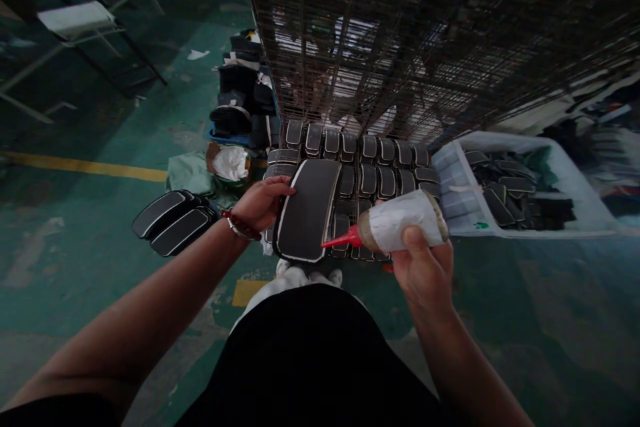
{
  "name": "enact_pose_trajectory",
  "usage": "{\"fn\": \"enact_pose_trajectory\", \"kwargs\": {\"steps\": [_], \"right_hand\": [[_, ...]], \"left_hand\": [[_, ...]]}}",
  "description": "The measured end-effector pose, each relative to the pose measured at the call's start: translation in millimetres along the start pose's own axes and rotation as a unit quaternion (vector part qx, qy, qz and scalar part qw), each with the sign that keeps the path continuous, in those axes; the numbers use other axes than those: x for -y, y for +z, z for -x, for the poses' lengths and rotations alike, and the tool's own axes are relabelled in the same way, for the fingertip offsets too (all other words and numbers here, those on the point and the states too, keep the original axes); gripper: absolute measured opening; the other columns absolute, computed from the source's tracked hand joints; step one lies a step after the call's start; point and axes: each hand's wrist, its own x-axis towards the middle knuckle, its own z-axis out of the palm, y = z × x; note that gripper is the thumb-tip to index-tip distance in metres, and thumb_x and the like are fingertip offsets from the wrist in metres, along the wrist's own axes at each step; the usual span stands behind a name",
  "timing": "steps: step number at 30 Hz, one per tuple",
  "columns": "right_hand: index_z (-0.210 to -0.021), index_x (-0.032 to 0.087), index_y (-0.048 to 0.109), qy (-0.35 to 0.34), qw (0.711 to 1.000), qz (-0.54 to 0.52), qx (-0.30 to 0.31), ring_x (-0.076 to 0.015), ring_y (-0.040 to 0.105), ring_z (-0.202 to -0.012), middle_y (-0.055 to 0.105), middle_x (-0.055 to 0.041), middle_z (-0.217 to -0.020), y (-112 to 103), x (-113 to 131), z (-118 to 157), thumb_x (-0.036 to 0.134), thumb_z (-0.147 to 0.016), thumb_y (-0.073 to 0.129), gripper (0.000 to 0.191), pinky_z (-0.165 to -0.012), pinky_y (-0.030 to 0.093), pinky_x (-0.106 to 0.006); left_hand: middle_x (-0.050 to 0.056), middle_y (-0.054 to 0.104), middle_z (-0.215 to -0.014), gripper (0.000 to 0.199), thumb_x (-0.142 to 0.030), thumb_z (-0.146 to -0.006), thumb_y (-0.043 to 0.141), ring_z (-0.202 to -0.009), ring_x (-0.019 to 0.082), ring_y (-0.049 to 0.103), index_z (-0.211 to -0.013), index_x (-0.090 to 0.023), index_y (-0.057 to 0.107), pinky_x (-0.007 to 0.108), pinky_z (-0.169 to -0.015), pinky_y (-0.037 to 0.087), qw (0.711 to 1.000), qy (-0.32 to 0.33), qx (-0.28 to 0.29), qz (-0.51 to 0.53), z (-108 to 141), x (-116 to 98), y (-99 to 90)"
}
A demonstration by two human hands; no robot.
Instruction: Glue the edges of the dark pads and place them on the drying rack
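My left hand point(261, 205) grips the left edge of a dark curved panel point(309, 210), thumb on top and fingers around the rim. A pale line runs along the panel's border. Wrapped in my right hand point(425, 267) is a glue bottle point(400, 223) with a whitish cover and a red nozzle point(344, 238). The bottle lies tilted sideways, and its nozzle tip meets the lower right edge of the panel. Beneath and beyond the panel, rows of smaller dark panels point(386, 180) with pale borders are stacked.
Two dark panels point(180, 230) lie on the floor at left, near a green sack point(187, 173). A white plastic bin point(560, 153) of dark pieces stands at right. Behind the rows rises a wire rack point(345, 47). Black bundles point(235, 90) are piled beyond the sack.
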Motion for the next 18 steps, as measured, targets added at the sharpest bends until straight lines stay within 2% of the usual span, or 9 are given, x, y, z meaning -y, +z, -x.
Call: {"fn": "enact_pose_trajectory", "kwargs": {"steps": [4,10,13,18], "right_hand": [[-0.116,0.024,0.07,-0.008,1.0,0.002,-0.001,-0.0259,0.075,-0.099,0.078,-0.0074,-0.103,2,-1,0,0.034,-0.083,0.078,0.036,-0.094,0.062,-0.048],[-0.115,0.022,0.071,-0.049,0.998,0.003,-0.043,-0.027,0.074,-0.101,0.077,-0.0079,-0.101,5,1,-14,0.038,-0.083,0.078,0.037,-0.092,0.062,-0.048],[-0.116,0.023,0.072,-0.084,0.994,-0.013,-0.068,-0.0255,0.074,-0.104,0.076,-0.0067,-0.107,5,2,-24,0.036,-0.084,0.077,0.035,-0.094,0.061,-0.046],[-0.122,0.028,0.071,-0.126,0.987,-0.036,-0.093,-0.0224,0.071,-0.111,0.074,-0.0033,-0.12,2,1,-36,0.033,-0.082,0.079,0.041,-0.102,0.057,-0.042]], "left_hand": [[0.004,0.071,-0.064,0.021,0.007,-0.07,0.056,-0.049,0.017,0.066,-0.077,-0.011,0.066,0.027,-0.048,0.057,0.999,0.0,-0.025,0.043,-4,-2,-3.4],[0.005,0.068,-0.061,0.023,0.004,-0.075,0.052,-0.05,0.018,0.067,-0.087,-0.009,0.067,0.029,-0.053,0.061,0.985,-0.061,-0.069,0.145,-5,0,-4.3],[0.003,0.065,-0.057,0.023,0.005,-0.077,0.049,-0.044,0.015,0.063,-0.085,-0.01,0.063,0.024,-0.048,0.058,0.973,-0.089,-0.086,0.194,-5,6,-2.6],[0.002,0.062,-0.054,0.024,0.007,-0.081,0.044,-0.04,0.011,0.06,-0.079,-0.013,0.056,0.016,-0.04,0.05,0.957,-0.082,-0.121,0.25,-8,18,4.2]]}}
